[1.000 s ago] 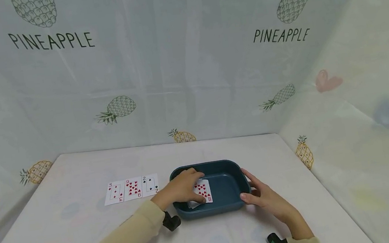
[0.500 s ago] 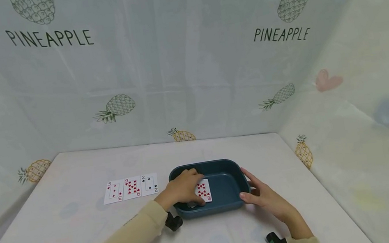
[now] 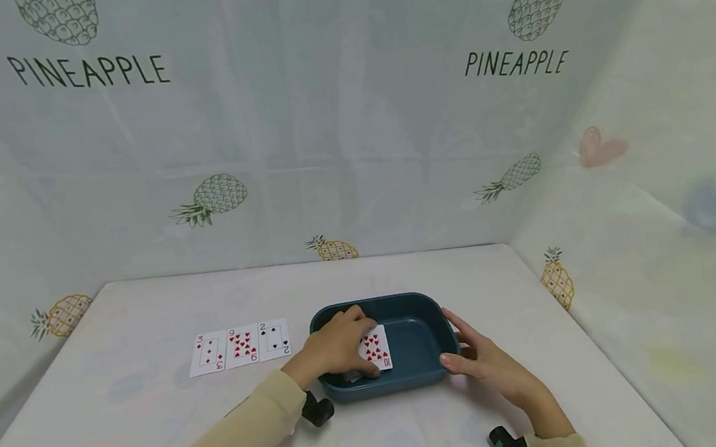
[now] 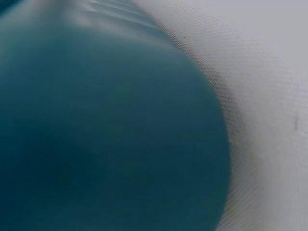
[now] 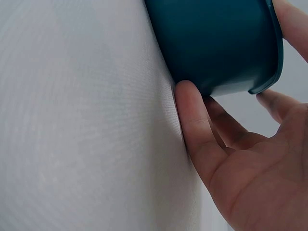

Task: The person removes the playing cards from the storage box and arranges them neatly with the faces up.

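A dark teal rectangular tray (image 3: 414,345) stands on the white-covered table in the head view. My left hand (image 3: 341,344) reaches in over its left side and holds playing cards (image 3: 378,348) between thumb and fingers; the top one is a red ten. Another card edge shows under the thumb, and the rest is hidden by the hand. At the tray's right end, my right hand (image 3: 491,365) grips the tray, thumb near the front corner and fingers behind. The right wrist view shows its fingers (image 5: 195,113) touching the tray's outer wall. Only the tray's wall (image 4: 120,130) fills the left wrist view.
Left of the tray, three face-up cards lie in a row: a three of diamonds (image 3: 207,354), a red nine (image 3: 241,346) and a two of spades (image 3: 274,339). Pineapple-printed cloth (image 3: 344,126) hangs behind the table (image 3: 388,441) and along its sides.
The red ten has shifted slightly to the right inside the tray under my left hand. My right hand keeps its place at the tray's end.
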A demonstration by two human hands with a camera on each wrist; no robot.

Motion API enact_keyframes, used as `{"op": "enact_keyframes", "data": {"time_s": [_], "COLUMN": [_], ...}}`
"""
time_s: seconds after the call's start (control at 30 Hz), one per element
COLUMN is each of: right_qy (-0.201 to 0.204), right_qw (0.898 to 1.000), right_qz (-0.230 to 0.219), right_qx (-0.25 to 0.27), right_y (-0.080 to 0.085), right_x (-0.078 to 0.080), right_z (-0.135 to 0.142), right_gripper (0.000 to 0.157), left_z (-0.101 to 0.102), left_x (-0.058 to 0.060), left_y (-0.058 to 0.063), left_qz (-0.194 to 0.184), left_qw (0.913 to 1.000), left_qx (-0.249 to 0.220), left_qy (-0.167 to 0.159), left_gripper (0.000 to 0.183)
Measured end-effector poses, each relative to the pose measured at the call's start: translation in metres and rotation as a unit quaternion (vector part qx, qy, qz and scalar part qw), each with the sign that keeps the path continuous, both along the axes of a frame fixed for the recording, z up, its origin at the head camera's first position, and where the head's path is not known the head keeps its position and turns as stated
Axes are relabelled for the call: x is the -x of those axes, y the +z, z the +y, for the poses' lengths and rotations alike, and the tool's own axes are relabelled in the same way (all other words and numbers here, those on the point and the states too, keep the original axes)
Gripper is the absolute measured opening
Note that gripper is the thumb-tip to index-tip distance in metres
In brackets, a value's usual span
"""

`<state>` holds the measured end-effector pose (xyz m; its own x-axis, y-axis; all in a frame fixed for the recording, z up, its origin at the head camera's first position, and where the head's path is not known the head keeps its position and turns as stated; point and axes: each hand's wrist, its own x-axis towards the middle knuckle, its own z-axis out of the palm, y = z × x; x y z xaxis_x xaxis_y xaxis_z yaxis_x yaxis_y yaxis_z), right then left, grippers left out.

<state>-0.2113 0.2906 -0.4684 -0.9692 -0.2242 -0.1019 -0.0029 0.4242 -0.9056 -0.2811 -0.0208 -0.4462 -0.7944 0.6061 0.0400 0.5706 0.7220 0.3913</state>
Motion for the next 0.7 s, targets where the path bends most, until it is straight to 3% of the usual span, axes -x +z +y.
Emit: {"op": "enact_keyframes", "data": {"time_s": [0.7], "right_qy": [0.002], "right_qw": [1.0], "right_qz": [0.003], "right_qx": [-0.002], "right_y": [-0.0002], "right_x": [-0.0007], "right_z": [0.0007], "right_gripper": [0.085], "left_z": [-0.0016], "left_x": [0.0014], "left_y": [-0.0056], "left_qz": [0.0], "left_qw": [0.9988], "left_qx": [-0.049], "left_qy": [0.008], "left_gripper": [0.083]}}
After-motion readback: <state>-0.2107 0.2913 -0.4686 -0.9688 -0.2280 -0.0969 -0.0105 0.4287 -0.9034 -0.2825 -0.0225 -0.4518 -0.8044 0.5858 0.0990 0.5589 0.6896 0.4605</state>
